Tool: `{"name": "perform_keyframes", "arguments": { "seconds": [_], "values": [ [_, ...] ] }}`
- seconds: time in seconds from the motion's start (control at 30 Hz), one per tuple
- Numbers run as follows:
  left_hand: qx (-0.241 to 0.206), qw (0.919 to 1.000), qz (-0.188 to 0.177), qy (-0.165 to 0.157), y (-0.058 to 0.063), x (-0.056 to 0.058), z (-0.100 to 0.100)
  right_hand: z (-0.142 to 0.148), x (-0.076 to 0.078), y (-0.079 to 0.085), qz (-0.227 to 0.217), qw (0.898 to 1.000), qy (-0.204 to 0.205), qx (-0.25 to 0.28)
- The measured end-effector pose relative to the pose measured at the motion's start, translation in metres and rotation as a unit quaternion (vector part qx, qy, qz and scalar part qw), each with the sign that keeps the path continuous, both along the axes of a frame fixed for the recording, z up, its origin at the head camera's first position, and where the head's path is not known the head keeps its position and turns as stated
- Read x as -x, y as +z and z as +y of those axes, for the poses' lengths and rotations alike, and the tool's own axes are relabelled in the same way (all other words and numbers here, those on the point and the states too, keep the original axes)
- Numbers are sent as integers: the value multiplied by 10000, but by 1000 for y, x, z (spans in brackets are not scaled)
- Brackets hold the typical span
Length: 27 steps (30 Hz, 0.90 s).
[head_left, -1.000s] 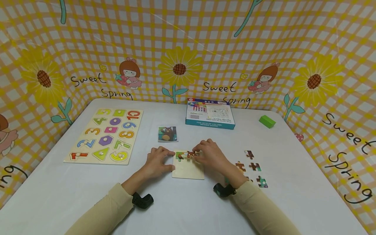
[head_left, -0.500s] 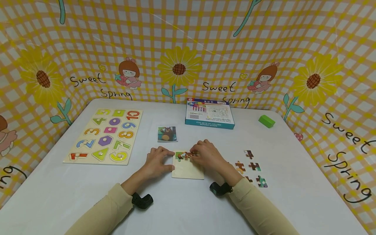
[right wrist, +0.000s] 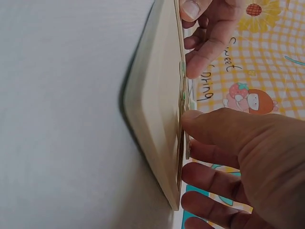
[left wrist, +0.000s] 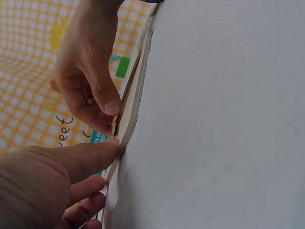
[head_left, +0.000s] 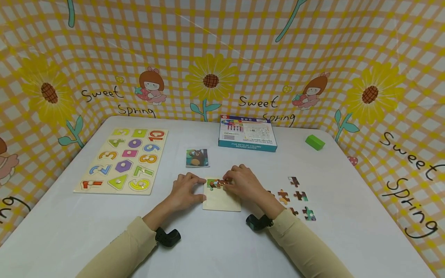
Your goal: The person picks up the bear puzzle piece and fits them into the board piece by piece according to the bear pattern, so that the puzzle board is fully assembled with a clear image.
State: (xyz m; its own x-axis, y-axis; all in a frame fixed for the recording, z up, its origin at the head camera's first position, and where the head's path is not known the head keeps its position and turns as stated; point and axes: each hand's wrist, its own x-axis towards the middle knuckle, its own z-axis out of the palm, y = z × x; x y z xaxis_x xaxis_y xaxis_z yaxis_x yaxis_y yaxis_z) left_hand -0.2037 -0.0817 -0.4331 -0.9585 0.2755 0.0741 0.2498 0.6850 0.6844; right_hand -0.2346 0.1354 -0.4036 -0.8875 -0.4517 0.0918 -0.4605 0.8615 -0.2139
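A small square wooden puzzle tray (head_left: 222, 202) lies at the middle of the table. My left hand (head_left: 185, 192) steadies its left edge, index finger at the far corner and thumb lower down. In the left wrist view that thumb (left wrist: 93, 155) lies straight against the tray's side. Along the tray's far edge sits a green corner jigsaw piece (head_left: 210, 184), with a brown jigsaw piece (head_left: 221, 184) to its right. My right hand (head_left: 245, 183) pinches the brown piece from above; its fingers partly hide it. In the right wrist view, the right thumb (right wrist: 205, 123) presses at the tray's face.
Several loose jigsaw pieces (head_left: 283, 196) lie right of the tray, some behind the right forearm. A bear picture card (head_left: 197, 158) lies beyond it. A number-and-shape peg board (head_left: 112, 190) lies left, a flat box (head_left: 247, 135) at the back, a green block (head_left: 315, 142) back right.
My right hand has moved slightly left with the brown jigsaw piece, which now sits closer against the green corner piece. The left hand stays at the tray's edge.
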Motion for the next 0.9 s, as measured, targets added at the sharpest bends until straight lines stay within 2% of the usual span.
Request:
{"name": "perform_keyframes", "arguments": {
  "seconds": [0.4,0.67,0.9],
  "values": [
    [246,9997,-17,32,6,1,3,-2,0,0,-32,10000,-42,-44],
    [306,9988,381,82,6,12,15,-1,0,0,-14,10000,-16,7],
    [259,9982,539,46,7,20,31,0,0,-1,63,9999,65,42]
  ]
}}
